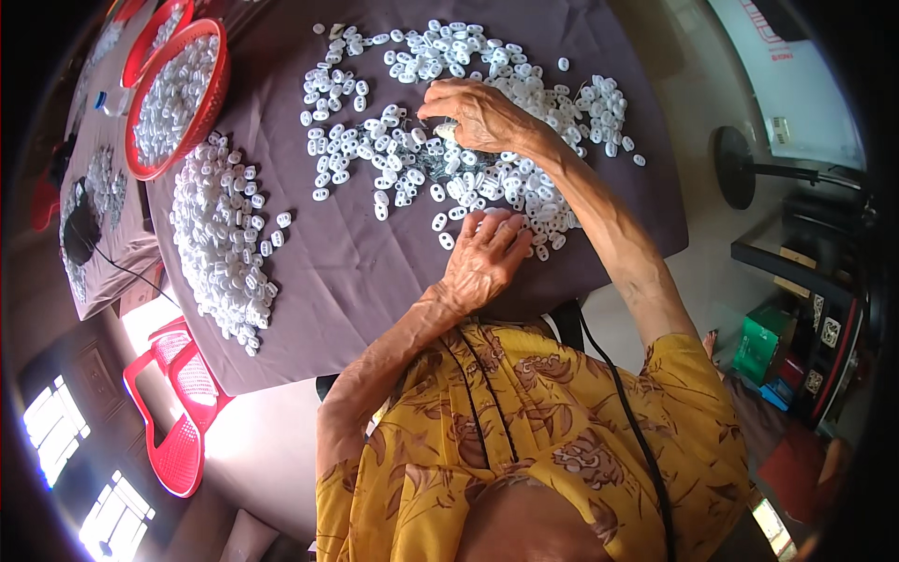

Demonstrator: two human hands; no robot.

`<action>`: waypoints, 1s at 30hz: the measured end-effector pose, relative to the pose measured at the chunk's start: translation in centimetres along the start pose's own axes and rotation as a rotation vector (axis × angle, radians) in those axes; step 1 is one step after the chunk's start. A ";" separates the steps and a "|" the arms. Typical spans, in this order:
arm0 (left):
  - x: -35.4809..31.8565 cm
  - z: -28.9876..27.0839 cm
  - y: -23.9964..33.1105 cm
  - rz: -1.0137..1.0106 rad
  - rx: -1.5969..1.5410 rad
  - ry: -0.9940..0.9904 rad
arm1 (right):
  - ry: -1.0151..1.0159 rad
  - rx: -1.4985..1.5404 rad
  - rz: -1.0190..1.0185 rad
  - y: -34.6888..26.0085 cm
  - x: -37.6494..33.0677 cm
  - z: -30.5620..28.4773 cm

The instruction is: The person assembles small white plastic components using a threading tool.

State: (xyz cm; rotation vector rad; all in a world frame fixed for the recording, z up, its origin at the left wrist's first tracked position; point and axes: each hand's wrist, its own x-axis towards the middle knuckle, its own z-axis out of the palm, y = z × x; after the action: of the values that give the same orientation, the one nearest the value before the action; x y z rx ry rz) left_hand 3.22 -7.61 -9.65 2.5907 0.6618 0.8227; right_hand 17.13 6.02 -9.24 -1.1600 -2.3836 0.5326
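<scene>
Many small white oval plastic pieces [440,47], each with two dark holes, lie scattered over a cloth-covered table. Among them sits a heap of small dark metal bits [440,167], too fine to name. My right hand [479,114] arches over this heap, fingers bent and apart. Below its palm shows a pale yellow-green thing [447,131], partly hidden; a grip on it cannot be made out. Nearer the table's front edge, my left hand [484,255] rests with spread, bent fingers against the nearest white pieces, some showing between the fingertips.
A larger mound of the same pieces [213,244] lies on the left of the brown tablecloth [346,272]. Beyond it stands a red basket [221,80] full of them. A red plastic chair [178,450] is at lower left, a green box [763,342] at right.
</scene>
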 end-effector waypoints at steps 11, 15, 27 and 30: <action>-0.1 0.2 0.1 -0.050 -0.032 0.014 | 0.016 -0.012 -0.014 0.3 -0.2 0.0; 1.0 0.9 -0.2 -0.133 0.003 -0.024 | -0.012 0.006 -0.005 0.2 -0.1 0.0; -0.4 0.1 -1.7 -0.058 0.053 0.056 | 0.022 0.032 0.014 0.1 -0.2 0.0; -1.3 -0.9 -2.8 -0.077 0.090 0.044 | 0.010 0.022 0.015 0.1 -0.3 0.0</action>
State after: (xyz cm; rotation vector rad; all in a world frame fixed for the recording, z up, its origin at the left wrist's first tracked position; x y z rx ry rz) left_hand 0.79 -5.81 -10.79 2.6149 0.8240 0.8466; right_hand 17.34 5.84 -9.34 -1.1692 -2.3564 0.5552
